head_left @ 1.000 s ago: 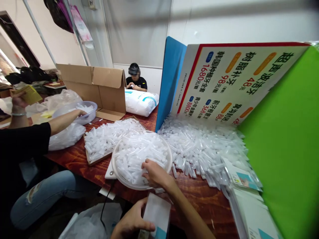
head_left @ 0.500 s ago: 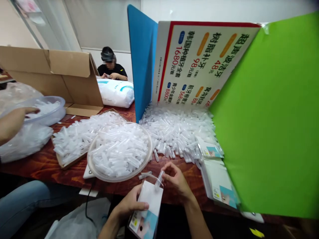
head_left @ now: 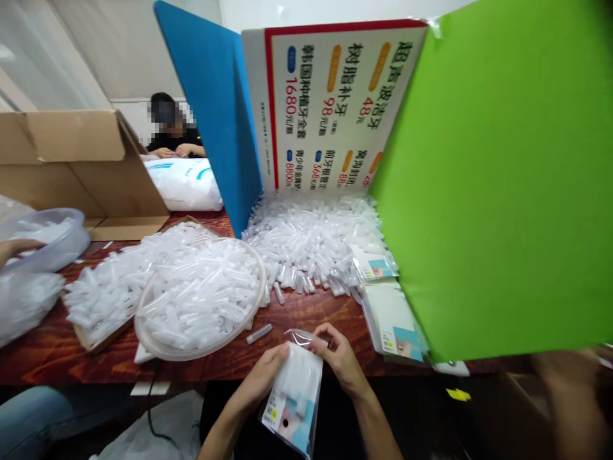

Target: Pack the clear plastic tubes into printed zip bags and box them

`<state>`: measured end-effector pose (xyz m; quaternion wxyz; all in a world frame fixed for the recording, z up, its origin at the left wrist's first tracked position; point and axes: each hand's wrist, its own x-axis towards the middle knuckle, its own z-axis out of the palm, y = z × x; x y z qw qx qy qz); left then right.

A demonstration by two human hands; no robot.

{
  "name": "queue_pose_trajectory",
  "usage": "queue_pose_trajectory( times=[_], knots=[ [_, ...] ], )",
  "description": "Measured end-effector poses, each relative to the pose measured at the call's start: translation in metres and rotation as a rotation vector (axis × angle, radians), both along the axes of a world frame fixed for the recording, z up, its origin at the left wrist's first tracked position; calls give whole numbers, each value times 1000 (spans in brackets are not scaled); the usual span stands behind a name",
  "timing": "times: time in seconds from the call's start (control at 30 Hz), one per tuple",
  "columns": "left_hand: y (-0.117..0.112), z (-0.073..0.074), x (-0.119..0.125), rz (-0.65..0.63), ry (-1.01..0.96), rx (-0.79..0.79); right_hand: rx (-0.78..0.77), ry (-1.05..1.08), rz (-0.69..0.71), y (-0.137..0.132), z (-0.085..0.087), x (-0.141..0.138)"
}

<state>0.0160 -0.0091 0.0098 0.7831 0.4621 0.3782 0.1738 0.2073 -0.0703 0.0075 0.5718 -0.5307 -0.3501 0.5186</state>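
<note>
A clear plastic bag (head_left: 291, 399) with a printed white-and-blue card inside is held in front of me, tilted. A small translucent tube (head_left: 301, 406) shows through its lower part. My left hand (head_left: 268, 372) grips the bag's left side, thumb on its front near the top. At the upper right, my right hand (head_left: 338, 358) pinches the bag's edge by its mouth; the fingertips are partly hidden. Beyond the hands, a single capped tube (head_left: 259, 333) lies on the table, near a round tub (head_left: 262, 291) heaped with similar tubes.
Loose tubes (head_left: 311, 236) pile up against blue (head_left: 215, 115) and green (head_left: 493, 191) panels. Bagged cards (head_left: 397, 326) are stacked at right. A cardboard box (head_left: 90, 179) stands at left. Another person's hand (head_left: 14, 249) reaches into a bowl (head_left: 71, 239); someone sits opposite.
The tube my right hand held at the bag's mouth is now inside the bag. My right fingers have moved onto the bag's edge, my left hand higher up. The view has shifted right.
</note>
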Motion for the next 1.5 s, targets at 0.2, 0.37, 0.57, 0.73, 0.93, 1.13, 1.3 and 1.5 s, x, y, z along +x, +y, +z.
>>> queue_pose_trajectory(
  times=[0.2, 0.37, 0.57, 0.73, 0.93, 1.13, 1.3, 1.5],
  knots=[
    [-5, -10, 32, -255, -4, 201, -19, -73, -202, -43, 7, 24],
    [-10, -7, 51, -308, -26, 232, -32, -133, -346, -60, 20, 30],
    [5, -11, 37, -162, -18, 223, -243, -494, -228, -121, 42, 79],
    [17, -25, 15, -85, -20, 212, -648, -1112, -654, -218, 91, 152],
    [15, -27, 13, -70, -39, 204, -340, -1505, -1623, -200, 115, 135],
    [6, -26, 15, -55, -51, 198, -6, -1606, -496, -122, 41, 99],
    [-1, -26, 7, -44, -62, 170, 90, -1742, -445, -110, -1, 109],
    [-8, -21, 12, 16, -112, 46, 323, -1734, -979, -105, 23, 90]
  ],
)
